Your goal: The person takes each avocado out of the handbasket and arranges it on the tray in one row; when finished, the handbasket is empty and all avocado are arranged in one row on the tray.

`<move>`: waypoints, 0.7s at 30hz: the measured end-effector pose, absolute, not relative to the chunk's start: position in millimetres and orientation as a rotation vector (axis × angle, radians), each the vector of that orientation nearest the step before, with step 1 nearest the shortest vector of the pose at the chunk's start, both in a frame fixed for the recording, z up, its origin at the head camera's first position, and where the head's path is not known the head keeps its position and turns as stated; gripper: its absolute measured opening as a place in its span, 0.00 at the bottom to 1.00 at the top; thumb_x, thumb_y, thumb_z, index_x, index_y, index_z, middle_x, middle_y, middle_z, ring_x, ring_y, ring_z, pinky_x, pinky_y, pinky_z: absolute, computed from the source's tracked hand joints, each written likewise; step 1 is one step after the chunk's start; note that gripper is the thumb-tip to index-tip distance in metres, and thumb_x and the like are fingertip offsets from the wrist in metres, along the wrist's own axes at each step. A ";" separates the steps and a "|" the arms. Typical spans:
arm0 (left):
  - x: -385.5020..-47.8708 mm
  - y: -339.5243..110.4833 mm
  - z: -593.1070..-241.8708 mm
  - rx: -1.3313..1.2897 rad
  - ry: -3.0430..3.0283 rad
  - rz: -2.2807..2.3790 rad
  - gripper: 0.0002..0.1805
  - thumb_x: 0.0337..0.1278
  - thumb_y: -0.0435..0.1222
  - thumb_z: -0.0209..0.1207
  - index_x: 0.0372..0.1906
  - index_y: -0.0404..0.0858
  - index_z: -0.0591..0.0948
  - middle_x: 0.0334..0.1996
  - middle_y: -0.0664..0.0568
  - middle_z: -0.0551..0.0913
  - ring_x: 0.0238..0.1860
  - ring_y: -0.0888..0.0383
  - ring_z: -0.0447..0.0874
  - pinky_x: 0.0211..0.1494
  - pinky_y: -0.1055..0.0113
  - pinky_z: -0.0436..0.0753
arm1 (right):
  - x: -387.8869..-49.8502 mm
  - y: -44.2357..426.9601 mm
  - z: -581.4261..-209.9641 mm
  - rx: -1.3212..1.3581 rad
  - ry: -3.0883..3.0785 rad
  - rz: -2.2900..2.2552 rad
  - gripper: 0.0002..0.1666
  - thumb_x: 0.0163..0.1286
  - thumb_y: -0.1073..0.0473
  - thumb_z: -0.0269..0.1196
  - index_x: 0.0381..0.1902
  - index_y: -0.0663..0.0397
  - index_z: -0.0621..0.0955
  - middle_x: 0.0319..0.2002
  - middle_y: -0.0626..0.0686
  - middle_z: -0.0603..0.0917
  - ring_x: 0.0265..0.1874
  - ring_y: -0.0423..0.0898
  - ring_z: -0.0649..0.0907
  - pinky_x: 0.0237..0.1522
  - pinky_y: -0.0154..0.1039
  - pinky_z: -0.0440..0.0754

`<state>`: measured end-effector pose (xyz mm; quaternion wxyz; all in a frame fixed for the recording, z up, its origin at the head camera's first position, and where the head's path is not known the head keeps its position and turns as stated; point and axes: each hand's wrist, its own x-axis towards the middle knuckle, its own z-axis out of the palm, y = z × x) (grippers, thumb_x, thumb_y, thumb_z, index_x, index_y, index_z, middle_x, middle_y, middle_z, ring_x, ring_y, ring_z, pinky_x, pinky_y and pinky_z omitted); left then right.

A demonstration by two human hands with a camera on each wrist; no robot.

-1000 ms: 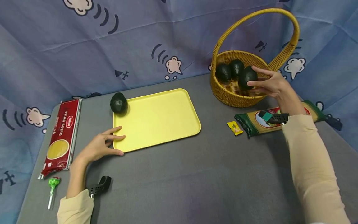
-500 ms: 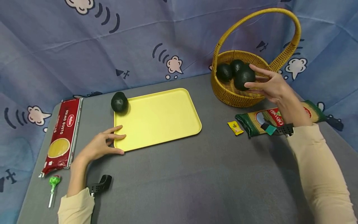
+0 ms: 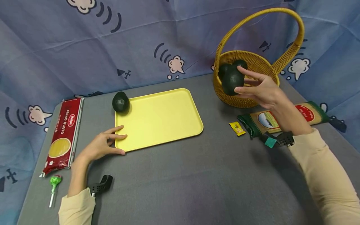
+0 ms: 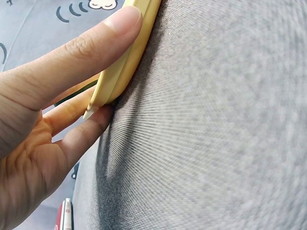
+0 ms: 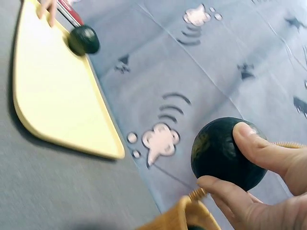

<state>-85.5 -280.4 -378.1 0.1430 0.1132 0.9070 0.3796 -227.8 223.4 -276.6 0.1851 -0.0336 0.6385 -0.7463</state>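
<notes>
My right hand [image 3: 262, 89] grips a dark green avocado [image 3: 232, 82] between thumb and fingers, over the front left part of the wicker basket [image 3: 239, 102]. In the right wrist view this avocado [image 5: 223, 153] hangs above the basket rim. Two more avocados lie in the basket, partly hidden behind the held one. My left hand [image 3: 102, 145] holds the near left corner of the yellow tray [image 3: 160, 122], fingers over its left side and thumb along the front edge. The left wrist view shows the thumb against the tray rim [image 4: 115, 76]. Another avocado [image 3: 121, 102] sits at the tray's far left corner.
A red pasta pack [image 3: 63, 134] and a green lollipop [image 3: 54, 184] lie at the left. On the right are a small yellow candy packet [image 3: 237, 128] and a green-ended pasta bag [image 3: 267, 120], partly under my right forearm. A patterned blue cloth [image 3: 157, 28] hangs behind.
My right hand has lifted the avocado from inside the basket and carried it left toward the basket's front left rim. The left hand has stayed at the tray corner.
</notes>
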 end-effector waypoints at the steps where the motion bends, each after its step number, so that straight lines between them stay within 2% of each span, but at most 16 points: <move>1: -85.4 -280.4 -378.3 0.326 2.618 1.093 0.35 0.43 0.42 0.74 0.59 0.32 0.78 0.71 0.39 0.59 0.70 0.38 0.57 0.63 0.47 0.71 | -226.3 219.0 -275.4 -0.105 1.806 -2.080 0.45 0.60 0.79 0.61 0.70 0.40 0.67 0.62 0.57 0.62 0.48 0.45 0.80 0.39 0.43 0.87; 5: -85.8 -280.5 -379.5 0.317 2.625 1.086 0.35 0.42 0.42 0.74 0.59 0.33 0.78 0.71 0.40 0.60 0.70 0.38 0.57 0.63 0.48 0.71 | -220.0 201.5 -274.4 -0.155 1.828 -2.023 0.44 0.62 0.76 0.62 0.71 0.41 0.66 0.65 0.59 0.58 0.49 0.45 0.80 0.42 0.42 0.86; 14: -85.4 -281.4 -380.8 0.312 2.623 1.099 0.34 0.42 0.41 0.74 0.58 0.32 0.79 0.71 0.39 0.60 0.70 0.39 0.56 0.64 0.51 0.71 | -216.0 155.8 -288.3 -0.308 1.784 -1.965 0.45 0.62 0.77 0.61 0.73 0.46 0.62 0.64 0.65 0.66 0.46 0.47 0.84 0.44 0.44 0.85; 17: -85.8 -281.0 -380.1 0.307 2.627 1.093 0.35 0.42 0.41 0.74 0.58 0.32 0.78 0.71 0.40 0.60 0.70 0.39 0.56 0.64 0.51 0.70 | -217.9 141.5 -296.0 -0.365 1.846 -1.905 0.44 0.62 0.77 0.61 0.73 0.47 0.64 0.65 0.65 0.68 0.49 0.47 0.83 0.45 0.45 0.85; 21: -87.1 -280.7 -380.1 0.303 2.645 1.062 0.35 0.42 0.42 0.74 0.58 0.33 0.79 0.71 0.40 0.60 0.70 0.39 0.56 0.64 0.50 0.70 | -223.3 126.1 -307.7 -0.474 1.942 -1.812 0.44 0.60 0.76 0.64 0.71 0.45 0.66 0.67 0.61 0.68 0.58 0.51 0.78 0.48 0.44 0.84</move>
